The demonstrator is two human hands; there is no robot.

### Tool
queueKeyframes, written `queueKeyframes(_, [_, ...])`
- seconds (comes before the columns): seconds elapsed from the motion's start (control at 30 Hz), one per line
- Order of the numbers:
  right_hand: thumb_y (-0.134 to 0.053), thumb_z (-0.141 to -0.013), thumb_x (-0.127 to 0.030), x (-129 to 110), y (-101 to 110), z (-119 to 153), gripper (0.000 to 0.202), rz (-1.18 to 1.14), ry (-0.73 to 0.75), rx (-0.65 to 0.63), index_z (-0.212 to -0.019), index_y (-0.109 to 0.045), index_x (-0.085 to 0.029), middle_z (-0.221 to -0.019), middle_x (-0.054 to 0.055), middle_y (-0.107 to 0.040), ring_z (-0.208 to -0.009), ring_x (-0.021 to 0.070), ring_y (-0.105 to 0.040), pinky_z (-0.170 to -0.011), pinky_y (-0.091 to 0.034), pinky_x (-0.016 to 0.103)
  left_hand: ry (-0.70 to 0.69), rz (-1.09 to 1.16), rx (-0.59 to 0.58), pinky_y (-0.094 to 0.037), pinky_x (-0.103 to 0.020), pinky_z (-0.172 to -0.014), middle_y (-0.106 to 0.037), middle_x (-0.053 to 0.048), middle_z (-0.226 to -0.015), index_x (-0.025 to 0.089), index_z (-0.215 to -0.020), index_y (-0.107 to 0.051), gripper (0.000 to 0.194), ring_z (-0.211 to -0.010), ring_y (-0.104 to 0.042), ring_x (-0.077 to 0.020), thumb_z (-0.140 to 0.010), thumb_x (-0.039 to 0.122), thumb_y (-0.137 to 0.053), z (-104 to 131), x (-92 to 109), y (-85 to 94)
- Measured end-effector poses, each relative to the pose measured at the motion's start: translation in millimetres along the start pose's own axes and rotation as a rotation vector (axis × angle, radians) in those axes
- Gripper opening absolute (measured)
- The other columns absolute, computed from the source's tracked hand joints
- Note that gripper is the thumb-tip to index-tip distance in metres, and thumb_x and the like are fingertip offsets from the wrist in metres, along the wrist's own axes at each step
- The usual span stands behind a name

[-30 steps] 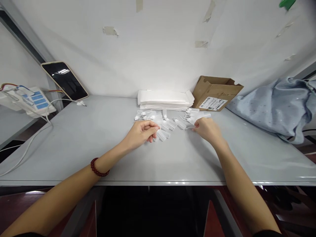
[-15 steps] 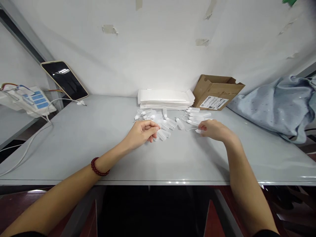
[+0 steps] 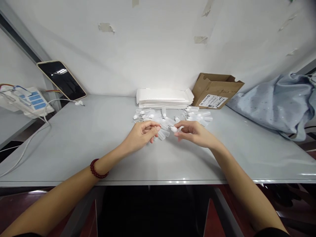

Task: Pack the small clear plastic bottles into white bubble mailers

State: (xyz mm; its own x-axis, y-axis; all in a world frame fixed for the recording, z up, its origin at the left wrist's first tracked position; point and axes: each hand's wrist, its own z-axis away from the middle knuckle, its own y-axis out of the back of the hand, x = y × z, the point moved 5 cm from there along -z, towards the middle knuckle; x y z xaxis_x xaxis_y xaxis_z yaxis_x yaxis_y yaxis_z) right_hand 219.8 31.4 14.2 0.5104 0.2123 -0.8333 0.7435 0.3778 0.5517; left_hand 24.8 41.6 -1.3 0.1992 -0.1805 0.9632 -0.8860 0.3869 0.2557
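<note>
My left hand (image 3: 142,134) hovers over the desk with thumb and fingertips pinched together; what sits between them, if anything, is too small to make out. Beside it, on the right, my right hand (image 3: 195,132) grips a small white-capped piece (image 3: 173,129) between thumb and fingers, a short gap from the left fingertips. Around both hands lie small translucent bottles with white caps and thin white loops. One loose group of bottles (image 3: 151,114) spreads behind and beside the left hand. Another group of bottles (image 3: 197,114) lies behind the right hand.
A stack of white padded envelopes (image 3: 165,98) rests against the wall, with an open cardboard box (image 3: 216,90) to its right. A pale blue cloth bag (image 3: 276,100) slumps at the right. On the left are a leaning phone (image 3: 63,80), a power strip (image 3: 34,102) and a white cable (image 3: 27,148).
My right hand has moved left from the right-hand group, carrying the white-capped piece towards my left hand. The left hand has stayed almost where it was, still pinched.
</note>
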Motion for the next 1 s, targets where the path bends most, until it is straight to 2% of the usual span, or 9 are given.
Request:
queueKeyframes(0.1, [-0.060,-0.086,-0.040,0,-9,-2,0.028,-0.036,-0.002,-0.046,-0.099,-0.067,-0.015,-0.062,0.000,-0.060,-0.059,0.0133,-0.058,-0.054,-0.039,0.025,0.007,-0.008,0.016,-0.047,-0.023,-0.054,-0.066,-0.002,-0.070,0.015,-0.098,-0.066,0.028,-0.056,-0.058,-0.0111,-0.087,0.038,-0.057,-1,-2,0.7])
queueKeyframes(0.27, [-0.060,-0.087,-0.039,0,-12,-3,0.027,-0.112,0.006,-0.085,-0.096,-0.067,-0.015,-0.068,0.001,-0.061,-0.062,0.0123,-0.057,-0.059,-0.042,0.025,0.020,-0.030,0.014,-0.045,-0.022,-0.051,-0.066,-0.003,-0.072,0.015,-0.086,-0.067,0.024,-0.054,-0.057,-0.0098,-0.086,0.037,-0.057,-1,-3,1.1])
queueKeyframes(0.4, [-0.058,-0.087,-0.037,-1,-12,-3,0.024,-0.122,0.013,-0.099,-0.093,-0.067,-0.015,-0.073,0.002,-0.062,-0.061,0.0111,-0.055,-0.057,-0.040,0.025,0.033,-0.007,0.022,-0.046,-0.022,-0.052,-0.066,-0.002,-0.074,0.015,-0.089,-0.067,0.021,-0.055,-0.057,-0.0097,-0.085,0.034,-0.060,0,-2,1.8])
queueKeyframes(0.6, [-0.059,-0.086,-0.041,-1,-13,-3,0.027,-0.124,0.001,-0.118,-0.091,-0.068,-0.016,-0.070,0.001,-0.061,-0.060,0.0114,-0.055,-0.058,-0.040,0.025,0.018,-0.053,0.046,-0.046,-0.022,-0.052,-0.066,-0.003,-0.072,0.015,-0.087,-0.067,0.020,-0.056,-0.058,-0.0105,-0.084,0.033,-0.060,1,1,2.8])
queueKeyframes(0.77, [-0.059,-0.086,-0.045,0,-13,-3,0.032,-0.135,0.005,-0.137,-0.093,-0.068,-0.016,-0.075,0.002,-0.062,-0.058,0.0107,-0.054,-0.057,-0.041,0.025,-0.002,-0.065,0.039,-0.046,-0.021,-0.052,-0.066,-0.002,-0.072,0.015,-0.083,-0.066,0.020,-0.055,-0.058,-0.0099,-0.084,0.034,-0.059,1,2,2.0])
queueKeyframes(1.0, [-0.059,-0.088,-0.040,0,-20,-1,0.026,-0.207,0.029,-0.173,-0.092,-0.068,-0.016,-0.079,0.002,-0.064,-0.058,0.0090,-0.053,-0.059,-0.044,0.025,0.006,-0.074,-0.007,-0.046,-0.020,-0.052,-0.065,-0.002,-0.069,0.015,-0.079,-0.070,0.021,-0.056,-0.056,-0.0094,-0.084,0.032,-0.059,2,0,-1.0])
